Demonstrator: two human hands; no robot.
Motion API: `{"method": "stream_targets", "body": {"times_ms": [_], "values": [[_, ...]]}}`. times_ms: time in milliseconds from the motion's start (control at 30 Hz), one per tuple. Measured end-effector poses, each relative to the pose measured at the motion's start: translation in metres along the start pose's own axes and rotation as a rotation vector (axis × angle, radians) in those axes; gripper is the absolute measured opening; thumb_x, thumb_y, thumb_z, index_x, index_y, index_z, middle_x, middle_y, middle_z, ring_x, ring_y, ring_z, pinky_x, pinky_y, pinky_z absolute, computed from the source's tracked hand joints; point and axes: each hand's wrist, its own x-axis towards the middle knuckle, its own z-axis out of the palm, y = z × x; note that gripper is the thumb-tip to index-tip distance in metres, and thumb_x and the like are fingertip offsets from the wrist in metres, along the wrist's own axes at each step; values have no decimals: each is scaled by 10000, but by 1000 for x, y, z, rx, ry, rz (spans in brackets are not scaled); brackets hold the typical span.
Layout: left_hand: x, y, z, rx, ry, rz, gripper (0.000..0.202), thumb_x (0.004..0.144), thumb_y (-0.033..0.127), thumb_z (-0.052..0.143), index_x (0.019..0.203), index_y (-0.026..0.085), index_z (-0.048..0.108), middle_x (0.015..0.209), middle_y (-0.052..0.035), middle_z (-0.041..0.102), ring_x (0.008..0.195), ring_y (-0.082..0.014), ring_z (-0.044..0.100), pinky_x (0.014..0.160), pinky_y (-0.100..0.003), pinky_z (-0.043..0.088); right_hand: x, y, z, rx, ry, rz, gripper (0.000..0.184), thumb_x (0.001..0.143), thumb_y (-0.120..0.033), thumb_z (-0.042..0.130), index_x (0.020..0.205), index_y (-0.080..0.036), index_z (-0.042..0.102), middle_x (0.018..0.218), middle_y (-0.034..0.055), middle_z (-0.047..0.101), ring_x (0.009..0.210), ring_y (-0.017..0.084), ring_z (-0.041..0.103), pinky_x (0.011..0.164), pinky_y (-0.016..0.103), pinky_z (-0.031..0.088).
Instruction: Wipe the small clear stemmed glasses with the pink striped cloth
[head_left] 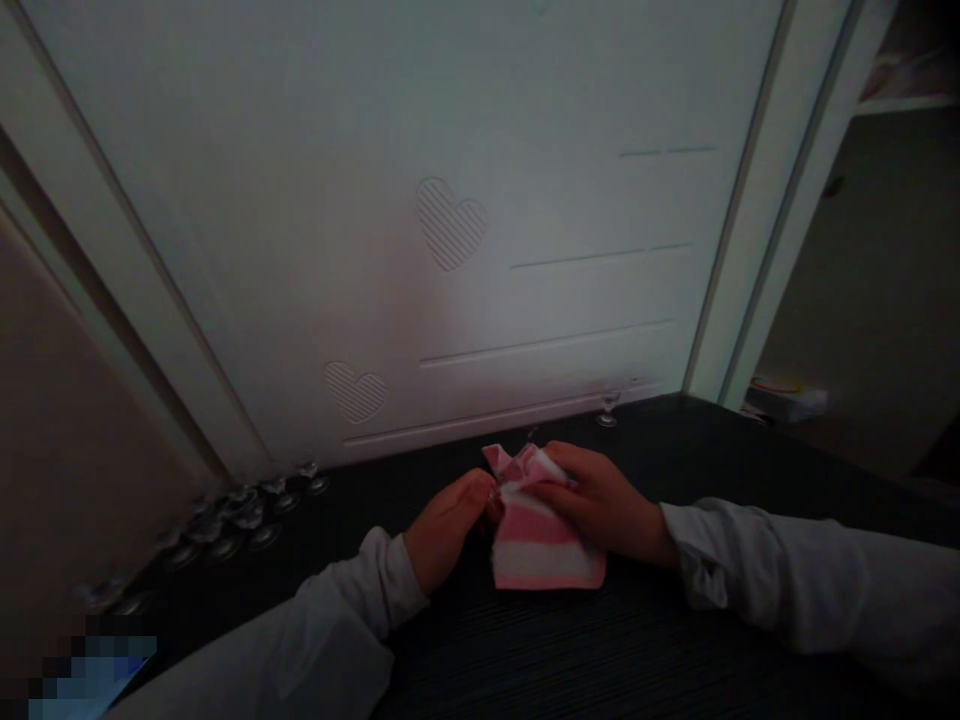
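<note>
A pink and white striped cloth [547,545] is bunched in my right hand [600,495], its lower edge hanging over the dark tabletop. My left hand [448,520] is closed at the cloth's left side, its fingers round a small clear glass [493,491]. Most of that glass is hidden by the fingers and the folded cloth. Both hands meet in front of me, just above the table.
Several small stemmed glasses [247,510] stand in a cluster on the dark table [600,650] at the left. One more glass [608,408] is by the white panel [525,300] with carved hearts. A pixelated bluish object [90,680] lies at the lower left.
</note>
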Motion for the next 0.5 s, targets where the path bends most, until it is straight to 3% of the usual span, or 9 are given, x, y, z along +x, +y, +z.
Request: {"method": "stream_targets", "body": {"times_ms": [267, 500], "values": [[8, -13, -2, -191, -12, -50, 497, 752, 606, 322, 627, 163, 509, 576, 4, 507, 562, -128, 453, 590, -274, 362, -1, 4, -1, -5, -30, -117, 104, 759, -104, 480, 739, -186, 542, 684, -14, 485, 620, 116, 449, 586, 226, 354], [7, -11, -3, -167, -1, -48, 490, 749, 606, 335, 638, 163, 514, 594, 6, 506, 571, -126, 445, 597, -273, 363, -1, 1, -1, 6, -28, -77, 68, 770, -140, 475, 754, -175, 531, 713, 0, 508, 641, 125, 468, 590, 234, 363]]}}
